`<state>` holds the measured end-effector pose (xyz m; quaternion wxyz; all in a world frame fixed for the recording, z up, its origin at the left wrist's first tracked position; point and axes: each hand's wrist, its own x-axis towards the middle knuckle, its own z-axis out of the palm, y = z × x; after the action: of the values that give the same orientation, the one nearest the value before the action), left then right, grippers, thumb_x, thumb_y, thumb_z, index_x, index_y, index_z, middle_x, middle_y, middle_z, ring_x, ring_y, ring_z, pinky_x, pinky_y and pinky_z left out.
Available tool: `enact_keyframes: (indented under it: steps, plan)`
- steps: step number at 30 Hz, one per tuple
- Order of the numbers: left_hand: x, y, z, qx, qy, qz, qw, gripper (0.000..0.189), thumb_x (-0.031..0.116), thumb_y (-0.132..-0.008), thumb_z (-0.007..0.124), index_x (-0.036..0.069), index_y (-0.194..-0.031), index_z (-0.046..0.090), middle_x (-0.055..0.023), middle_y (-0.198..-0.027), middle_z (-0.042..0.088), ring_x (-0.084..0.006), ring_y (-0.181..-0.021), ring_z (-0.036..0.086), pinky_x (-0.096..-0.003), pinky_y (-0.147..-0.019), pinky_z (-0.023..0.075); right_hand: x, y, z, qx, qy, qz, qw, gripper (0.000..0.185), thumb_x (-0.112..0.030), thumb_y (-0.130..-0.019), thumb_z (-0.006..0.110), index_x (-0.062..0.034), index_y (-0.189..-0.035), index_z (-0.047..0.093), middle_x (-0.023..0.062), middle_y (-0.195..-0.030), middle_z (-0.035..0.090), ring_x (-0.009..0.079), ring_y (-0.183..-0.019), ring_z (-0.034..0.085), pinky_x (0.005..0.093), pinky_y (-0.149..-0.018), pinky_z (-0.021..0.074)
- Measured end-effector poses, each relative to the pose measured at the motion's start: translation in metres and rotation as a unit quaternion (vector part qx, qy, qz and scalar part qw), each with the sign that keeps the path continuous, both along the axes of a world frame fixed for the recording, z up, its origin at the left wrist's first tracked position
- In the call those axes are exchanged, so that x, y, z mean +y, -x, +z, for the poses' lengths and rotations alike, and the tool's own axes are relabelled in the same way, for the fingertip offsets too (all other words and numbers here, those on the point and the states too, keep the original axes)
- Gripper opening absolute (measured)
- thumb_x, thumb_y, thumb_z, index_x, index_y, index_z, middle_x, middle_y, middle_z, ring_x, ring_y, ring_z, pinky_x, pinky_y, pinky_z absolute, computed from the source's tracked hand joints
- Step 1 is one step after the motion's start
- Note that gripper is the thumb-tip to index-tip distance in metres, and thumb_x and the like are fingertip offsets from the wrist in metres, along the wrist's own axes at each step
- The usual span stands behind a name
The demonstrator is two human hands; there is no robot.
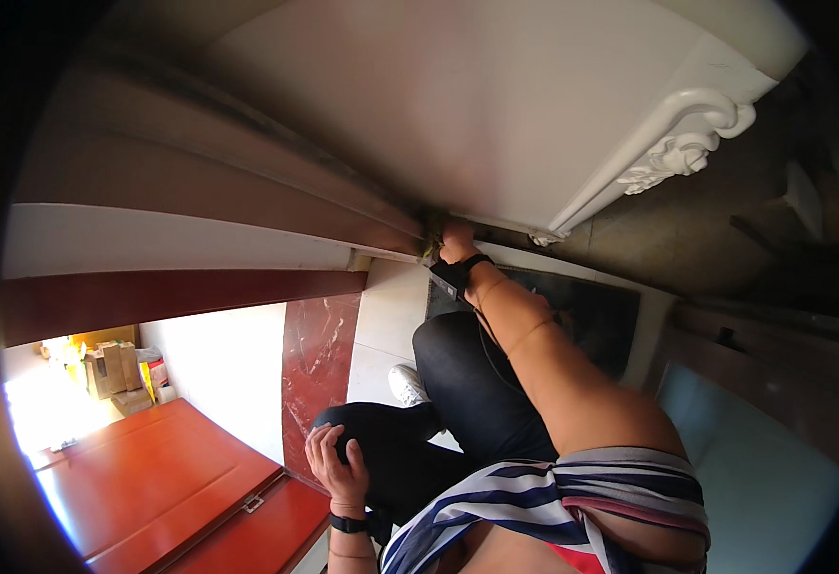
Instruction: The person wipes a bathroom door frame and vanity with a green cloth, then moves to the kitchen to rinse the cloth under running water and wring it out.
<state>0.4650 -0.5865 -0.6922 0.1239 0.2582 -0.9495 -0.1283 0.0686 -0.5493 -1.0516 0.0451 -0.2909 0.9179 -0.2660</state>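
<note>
My right hand (459, 240) reaches forward, low against the corner where a door frame (283, 183) meets a large pale panel (419, 107). Its fingers close around a small dark, yellow-green cloth or pad (432, 233), mostly covered by the hand and shadow. A dark strap and a small black box with a cable (452, 276) sit on that wrist. My left hand (337, 463) holds nothing and rests by my bent knee (348, 416), its fingers loosely apart.
White carved moulding (670, 154) edges the panel at right. A dark mat (599, 316) lies on the pale floor tiles (391, 301). An orange-red door (168, 481) stands at lower left; cardboard boxes (114, 366) are piled beyond it. A red marble threshold (319, 359) crosses the floor.
</note>
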Motion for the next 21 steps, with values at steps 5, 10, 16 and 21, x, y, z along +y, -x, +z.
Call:
enact_keyframes:
  steps: [5, 10, 16, 21]
  plan:
    - [-0.003, 0.014, -0.003, 0.01, -0.015, -0.028, 0.999, 0.021, 0.017, -0.087, 0.063, 0.004, -0.104, 0.061, -0.0168, -0.105, 0.061, -0.0359, -0.106, 0.057, -0.0468, -0.096, 0.0426, 0.069, -0.013, -0.013, -0.011, 0.102, -0.057, 0.993, 0.046, -0.013, -0.057, 0.069, -0.0052, -0.103, 0.066, 0.019, -0.091, 0.067, 0.0424, -0.086, 0.063, 0.0505, -0.072, 0.0508]
    - [-0.008, 0.023, -0.006, 0.021, -0.013, -0.049, 0.998, 0.021, 0.016, -0.087, 0.063, 0.004, -0.104, 0.061, -0.0163, -0.105, 0.061, -0.0361, -0.105, 0.057, -0.0462, -0.096, 0.0426, 0.191, -0.021, -0.052, -0.122, 0.332, -0.156, 0.922, 0.049, -0.014, -0.065, 0.072, -0.0098, -0.112, 0.063, 0.0173, -0.096, 0.068, 0.0422, -0.09, 0.064, 0.0492, -0.074, 0.0519]
    - [-0.013, 0.036, -0.009, 0.023, -0.006, -0.07, 0.997, 0.02, 0.015, -0.087, 0.064, 0.004, -0.103, 0.062, -0.0158, -0.104, 0.062, -0.0363, -0.103, 0.057, -0.0455, -0.095, 0.0427, 0.321, -0.062, -0.002, -0.125, 0.024, -0.03, 0.991, 0.045, -0.014, -0.068, 0.074, -0.0082, -0.111, 0.064, 0.0207, -0.099, 0.067, 0.0433, -0.094, 0.063, 0.0474, -0.079, 0.0516]
    - [-0.012, 0.047, -0.01, 0.019, -0.007, -0.074, 0.997, 0.02, 0.017, -0.086, 0.065, 0.005, -0.102, 0.063, -0.0146, -0.102, 0.062, -0.0354, -0.101, 0.057, -0.0452, -0.094, 0.043, 0.313, -0.062, 0.055, -0.32, -0.006, 0.022, 0.947, 0.035, -0.01, -0.069, 0.069, -0.003, -0.103, 0.066, 0.0213, -0.097, 0.066, 0.0422, -0.086, 0.064, 0.0469, -0.075, 0.0518]
